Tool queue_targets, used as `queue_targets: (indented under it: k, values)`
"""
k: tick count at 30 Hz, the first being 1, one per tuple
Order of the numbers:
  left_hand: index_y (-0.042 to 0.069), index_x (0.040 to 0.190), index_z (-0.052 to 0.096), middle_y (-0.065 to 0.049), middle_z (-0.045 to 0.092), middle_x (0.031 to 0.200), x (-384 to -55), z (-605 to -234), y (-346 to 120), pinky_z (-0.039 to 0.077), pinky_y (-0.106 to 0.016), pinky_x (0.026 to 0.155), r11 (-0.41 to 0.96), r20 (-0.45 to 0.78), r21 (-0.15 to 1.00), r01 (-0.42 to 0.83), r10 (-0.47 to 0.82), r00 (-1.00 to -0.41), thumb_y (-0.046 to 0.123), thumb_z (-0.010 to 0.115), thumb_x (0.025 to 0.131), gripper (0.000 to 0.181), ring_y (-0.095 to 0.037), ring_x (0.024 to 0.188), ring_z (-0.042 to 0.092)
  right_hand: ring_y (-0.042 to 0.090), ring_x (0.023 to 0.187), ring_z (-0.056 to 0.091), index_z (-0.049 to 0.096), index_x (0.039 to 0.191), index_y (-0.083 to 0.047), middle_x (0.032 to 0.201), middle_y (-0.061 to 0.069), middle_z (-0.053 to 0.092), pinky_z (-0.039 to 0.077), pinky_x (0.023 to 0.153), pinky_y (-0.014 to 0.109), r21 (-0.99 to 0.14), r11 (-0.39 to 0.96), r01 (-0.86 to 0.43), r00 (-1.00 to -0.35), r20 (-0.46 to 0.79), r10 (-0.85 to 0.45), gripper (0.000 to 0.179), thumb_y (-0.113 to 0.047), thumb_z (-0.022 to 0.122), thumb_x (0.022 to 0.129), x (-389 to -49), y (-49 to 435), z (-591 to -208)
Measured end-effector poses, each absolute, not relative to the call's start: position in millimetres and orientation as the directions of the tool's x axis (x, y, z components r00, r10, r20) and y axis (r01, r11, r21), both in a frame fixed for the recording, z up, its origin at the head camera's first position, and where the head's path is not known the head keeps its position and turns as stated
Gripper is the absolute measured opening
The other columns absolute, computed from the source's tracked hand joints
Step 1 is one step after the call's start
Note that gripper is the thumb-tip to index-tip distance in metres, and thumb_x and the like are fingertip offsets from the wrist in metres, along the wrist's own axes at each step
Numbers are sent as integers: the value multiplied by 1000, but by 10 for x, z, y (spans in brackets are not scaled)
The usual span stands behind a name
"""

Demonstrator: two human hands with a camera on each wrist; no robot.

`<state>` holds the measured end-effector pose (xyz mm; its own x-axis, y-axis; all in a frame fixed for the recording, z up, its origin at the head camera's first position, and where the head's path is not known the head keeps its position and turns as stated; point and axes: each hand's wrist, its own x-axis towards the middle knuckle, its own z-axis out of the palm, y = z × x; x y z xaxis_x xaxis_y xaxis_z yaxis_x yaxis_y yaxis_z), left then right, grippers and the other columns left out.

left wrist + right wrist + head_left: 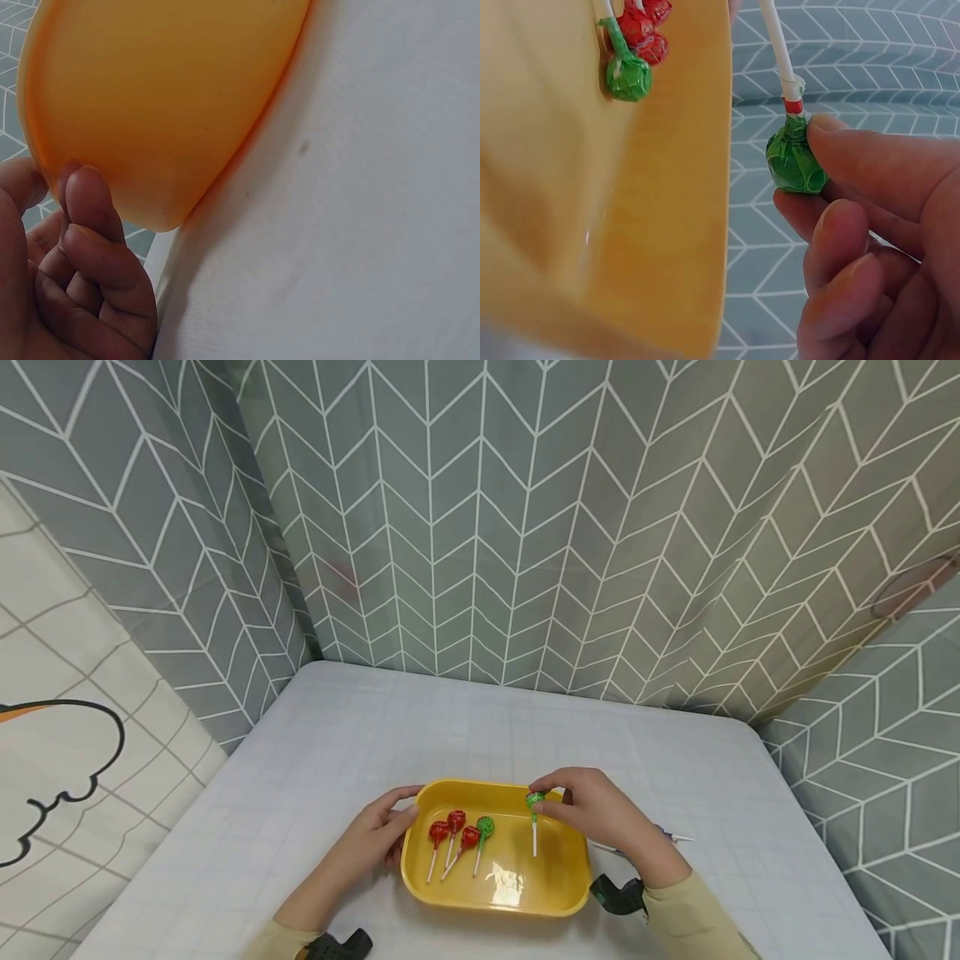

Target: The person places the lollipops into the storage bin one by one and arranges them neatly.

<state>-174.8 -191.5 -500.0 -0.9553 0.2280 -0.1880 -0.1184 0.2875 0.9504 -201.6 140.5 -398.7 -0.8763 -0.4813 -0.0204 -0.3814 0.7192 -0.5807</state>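
Observation:
A yellow tray (517, 906) stands near the front of the table, and my left hand (375, 835) grips its left end. In the left wrist view the fingers (90, 199) press against the tray's outer wall (172, 97). My right hand (592, 806) pinches a green-wrapped lollipop (795, 161) by its candy head, over the tray's right part, with its white stick pointing down in the head view. On the left side of the tray lie several red lollipops (456, 820) and one green lollipop (485, 828).
Partly hidden behind the right wrist, more lollipop sticks (681, 838) lie on the white tablecloth (360, 727) right of the tray. Grey patterned curtains (480, 527) enclose the table at the back and sides.

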Motion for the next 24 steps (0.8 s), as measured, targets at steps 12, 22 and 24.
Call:
queue_targets:
  k: [12, 22, 24]
  values:
    - [39, 126, 43, -13, 59, 66, -1760, -5011, -1922, 46, -35, 45, 283, -183, 952, -113, 233, -955, 45, 51, 88, 39, -25, 48, 51, 9, 71, 53, 67, 102, -28, 92, -19, 60, 46, 61, 24, -551, 714, -433, -845, -27, -534, 24, -41, 63, 82, -2076, 1216, -3981]
    - [41, 125, 43, -13, 59, 66, -1758, -5007, -1922, 46, -36, 44, 286, -184, 952, -112, 237, -954, 48, 51, 88, 39, -25, 48, 51, 11, 89, 57, 68, 99, -24, 91, -17, 61, 47, 75, 27, -541, 696, -472, -811, -44, -584, 22, -37, 65, 81, -2139, 1087, -4018]
    - [41, 125, 44, -13, 58, 65, -1762, -5012, -1921, 45, -35, 44, 284, -182, 952, -111, 237, -954, 48, 51, 87, 39, -25, 47, 50, 13, 90, 57, 68, 99, -23, 92, -16, 62, 47, 76, 28, -536, 697, -476, -806, -51, -590, 22, -36, 65, 81, -2149, 1067, -4030]
